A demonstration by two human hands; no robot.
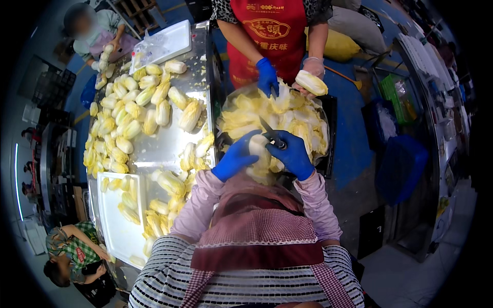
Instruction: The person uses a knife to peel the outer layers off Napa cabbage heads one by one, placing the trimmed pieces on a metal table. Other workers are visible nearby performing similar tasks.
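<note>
In a blue glove, my left hand (pixel 238 156) holds a pale napa cabbage (pixel 259 152) with its stem end up. My right hand (pixel 290 152), gloved the same way, grips a knife (pixel 271 133) by its dark handle. The blade points up and away from me, close beside the cabbage's stem end. Both hands are over the near side of a wide tub heaped with loose yellow cabbage leaves (pixel 246 106). The leaves cover most of the tub, and my palms hide part of the cabbage.
To my left a steel table (pixel 154 154) bears many trimmed cabbages (pixel 123 111) and a white tray (pixel 117 219). Across the tub a co-worker in a red apron (pixel 265 42) holds another cabbage (pixel 311 82). Two more people work along the table's far side. Blue bins (pixel 400 169) stand at right.
</note>
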